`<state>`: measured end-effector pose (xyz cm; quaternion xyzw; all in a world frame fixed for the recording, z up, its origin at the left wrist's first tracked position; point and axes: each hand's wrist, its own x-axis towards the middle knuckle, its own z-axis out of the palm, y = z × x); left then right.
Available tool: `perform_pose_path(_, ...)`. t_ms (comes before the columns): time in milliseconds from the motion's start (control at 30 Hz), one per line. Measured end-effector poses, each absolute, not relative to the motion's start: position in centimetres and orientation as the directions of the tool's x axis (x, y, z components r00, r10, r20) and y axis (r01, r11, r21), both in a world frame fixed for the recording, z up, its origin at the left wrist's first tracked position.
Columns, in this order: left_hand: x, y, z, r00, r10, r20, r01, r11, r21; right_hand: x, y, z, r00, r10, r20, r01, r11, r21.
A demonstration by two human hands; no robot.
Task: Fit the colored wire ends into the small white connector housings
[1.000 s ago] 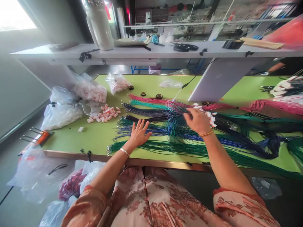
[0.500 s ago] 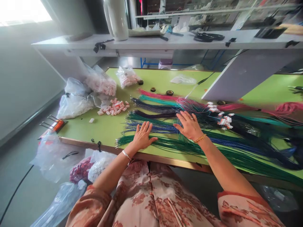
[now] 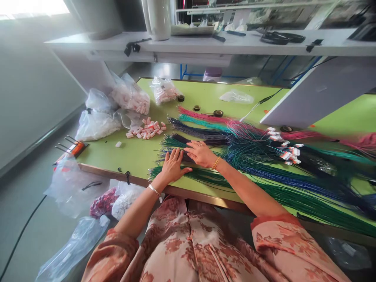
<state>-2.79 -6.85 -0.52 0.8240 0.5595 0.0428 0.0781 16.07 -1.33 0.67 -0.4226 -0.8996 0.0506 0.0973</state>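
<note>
Bundles of thin wires lie side by side across the green table (image 3: 114, 156). My left hand (image 3: 172, 166) rests palm down over the blue and green wires near their tipped left ends, fingers spread. Just right of it, my right hand (image 3: 202, 153) is over the dark and blue wires, fingers stretched to the left and holding nothing I can see. Nearest me runs a green wire bundle (image 3: 264, 196). Pink wires (image 3: 202, 113) and teal wires (image 3: 199, 121) lie at the far side. White and orange connectors (image 3: 289, 152) sit on wires at the right.
Loose pink-white connectors (image 3: 147, 129) lie in a pile at the left, beside filled plastic bags (image 3: 100, 125). Tape rolls (image 3: 217, 113) stand behind the wires. A raised white shelf (image 3: 199, 47) spans the back, with a support panel (image 3: 320, 90) at right. A pronged orange holder (image 3: 76, 149) is at the left edge.
My right hand has moved left across the wires, close to my left hand. My left hand stays nearly in place over the wires. The camera view has shifted slightly.
</note>
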Motion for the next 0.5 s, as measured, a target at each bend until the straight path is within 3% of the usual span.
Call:
perform_pose_path(167,-3.6,-6.4,-0.5,0.378,0.926,0.02,0.906,-0.374,0.197,15.0,-0.4,-0.1,-0.618,0.784,0.051,0.779,0.62,-0.091)
perform_pose_path(500,-3.8,-5.5,-0.8,0.369,0.929,0.023,0.912,-0.366,0.186,15.3,-0.2,-0.7,-0.627,0.778,0.037,0.774,0.628,-0.084)
